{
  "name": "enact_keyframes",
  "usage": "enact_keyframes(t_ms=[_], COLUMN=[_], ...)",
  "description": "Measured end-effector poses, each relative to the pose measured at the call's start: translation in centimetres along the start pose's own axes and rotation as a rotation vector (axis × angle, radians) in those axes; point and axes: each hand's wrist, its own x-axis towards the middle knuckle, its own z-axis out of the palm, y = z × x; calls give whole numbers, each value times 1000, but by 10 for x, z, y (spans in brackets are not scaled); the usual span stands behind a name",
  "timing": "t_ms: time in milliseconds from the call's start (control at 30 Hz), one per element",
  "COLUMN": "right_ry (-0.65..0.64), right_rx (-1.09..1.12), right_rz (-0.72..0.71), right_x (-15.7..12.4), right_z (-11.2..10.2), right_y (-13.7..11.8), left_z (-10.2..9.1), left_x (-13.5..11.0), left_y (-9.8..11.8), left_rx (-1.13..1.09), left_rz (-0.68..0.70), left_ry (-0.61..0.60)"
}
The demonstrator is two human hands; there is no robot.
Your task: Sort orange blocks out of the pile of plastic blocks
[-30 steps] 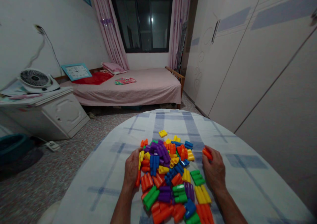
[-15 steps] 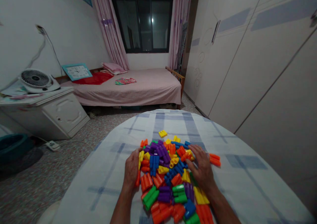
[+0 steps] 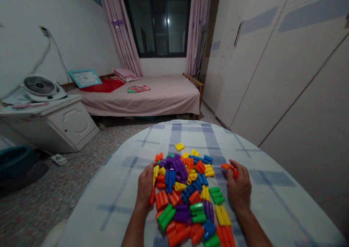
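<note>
A pile of plastic building blocks (image 3: 188, 192) in orange, purple, blue, yellow and green lies on a round table under a blue-checked white cloth (image 3: 117, 203). My left hand (image 3: 145, 185) rests flat against the pile's left edge, touching yellow and orange pieces. My right hand (image 3: 240, 187) sits just right of the pile, its fingers closed around orange blocks (image 3: 227, 166) that stick out at the fingertips. A lone yellow block (image 3: 179, 146) lies apart at the far side of the pile.
Beyond the table stands a bed with a pink cover (image 3: 152, 96). A white cabinet (image 3: 51, 123) with a small fan (image 3: 40, 87) is at the left. A wardrobe (image 3: 272, 65) fills the right wall. A power strip (image 3: 57, 159) lies on the floor.
My right hand reached into the pile's upper right half a second ago, with orange blocks lying to its right. It has now pulled back right and closed on orange blocks. My left hand stayed put.
</note>
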Motion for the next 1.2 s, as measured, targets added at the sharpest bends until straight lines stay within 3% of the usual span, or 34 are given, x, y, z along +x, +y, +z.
enact_keyframes(t_ms=[133,267,367,467,567,767,967,1200], right_ry=[-66,-64,-235,-396,-441,-395,-402,-424], right_rx=[-119,-33,30,11,25,58,119,174], right_rz=[10,-221,-438,-541,-552,-464,-479,-416], right_x=[0,-5,-12,-17,-19,-18,-19,-18], right_z=[0,9,18,24,27,27,31,25], right_y=[7,-9,-21,-25,-24,-20,-13,-24], left_z=[1,0,0,2,3,5,3,5], left_x=[-2,-2,-1,-2,-3,-7,-4,-7], left_y=[4,6,7,8,10,14,11,16], left_rx=[-9,13,24,9,-4,-24,33,-40], left_rz=[2,28,15,-3,-3,17,13,-11], left_ry=[8,18,23,20,21,19,15,31])
